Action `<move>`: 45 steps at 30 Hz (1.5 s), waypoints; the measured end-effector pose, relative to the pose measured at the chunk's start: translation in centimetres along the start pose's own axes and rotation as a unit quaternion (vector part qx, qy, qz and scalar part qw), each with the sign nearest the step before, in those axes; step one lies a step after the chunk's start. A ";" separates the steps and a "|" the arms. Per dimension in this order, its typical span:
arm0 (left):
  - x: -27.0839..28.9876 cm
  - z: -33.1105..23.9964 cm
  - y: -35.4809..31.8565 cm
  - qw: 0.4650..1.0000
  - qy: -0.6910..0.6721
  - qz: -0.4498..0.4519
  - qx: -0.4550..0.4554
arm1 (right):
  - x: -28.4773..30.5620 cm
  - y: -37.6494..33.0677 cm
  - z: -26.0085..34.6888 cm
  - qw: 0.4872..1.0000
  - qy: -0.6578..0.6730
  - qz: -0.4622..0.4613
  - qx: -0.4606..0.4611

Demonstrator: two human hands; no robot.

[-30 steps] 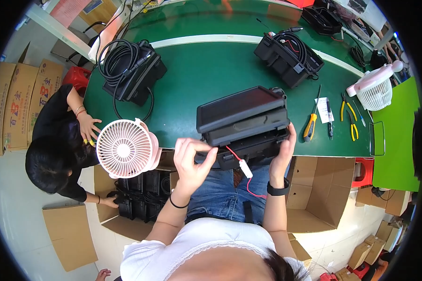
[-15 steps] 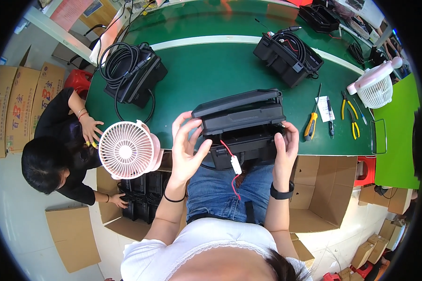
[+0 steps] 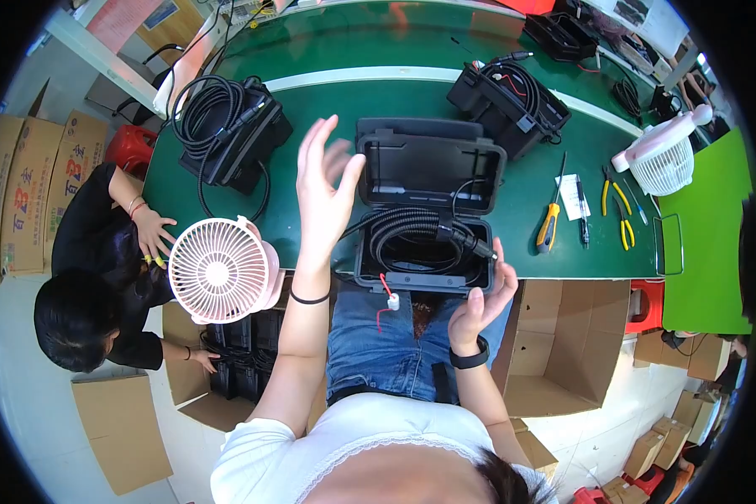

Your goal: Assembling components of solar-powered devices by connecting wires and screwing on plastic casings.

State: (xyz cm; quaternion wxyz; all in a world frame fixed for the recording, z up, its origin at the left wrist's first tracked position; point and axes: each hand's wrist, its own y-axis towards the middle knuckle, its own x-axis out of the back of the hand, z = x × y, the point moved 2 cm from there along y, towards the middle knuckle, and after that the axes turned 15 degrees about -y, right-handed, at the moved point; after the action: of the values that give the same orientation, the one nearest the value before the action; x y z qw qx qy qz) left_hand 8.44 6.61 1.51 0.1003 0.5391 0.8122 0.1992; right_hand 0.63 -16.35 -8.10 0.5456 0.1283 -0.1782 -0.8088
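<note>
Lying open, frame centre: black case (image 3: 424, 282), cable (image 3: 405, 239) coiled inside; falling lid (image 3: 420, 172) could pinch red wire (image 3: 385, 284). Left hand (image 3: 323, 202): spread, empty. Right hand (image 3: 481, 311): half-open beside case, hold unclear.

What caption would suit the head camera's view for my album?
An open black box with coiled black cable inside sits before a person, left hand free, right hand by the box's corner.

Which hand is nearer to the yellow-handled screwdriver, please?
Right: the right hand is at the near right corner of the open black box, left of the screwdriver; the left hand is farther left, beside the box's lid.
</note>
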 end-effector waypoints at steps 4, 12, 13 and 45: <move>-0.2 -2.5 -0.4 0.967 0.150 0.147 -0.141 | -0.1 -0.3 -1.3 1.000 0.005 0.016 0.019; -2.1 -2.1 -5.0 0.941 0.061 0.303 -0.139 | 1.4 -1.7 -4.1 0.990 -0.072 0.049 0.111; -1.8 -2.2 -5.0 0.962 0.025 0.246 -0.118 | 1.1 -1.4 -3.9 0.988 -0.083 0.048 0.118; 3.1 0.0 -15.3 0.827 0.354 0.190 -0.393 | 1.6 -1.0 -4.9 0.985 -0.105 0.043 0.127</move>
State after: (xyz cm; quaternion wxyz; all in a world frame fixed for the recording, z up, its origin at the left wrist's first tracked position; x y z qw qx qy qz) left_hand -5.62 4.29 -4.89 -0.0307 0.4901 0.5267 0.6939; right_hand 1.14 -18.16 -12.97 0.5376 0.1028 -0.3415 -0.7641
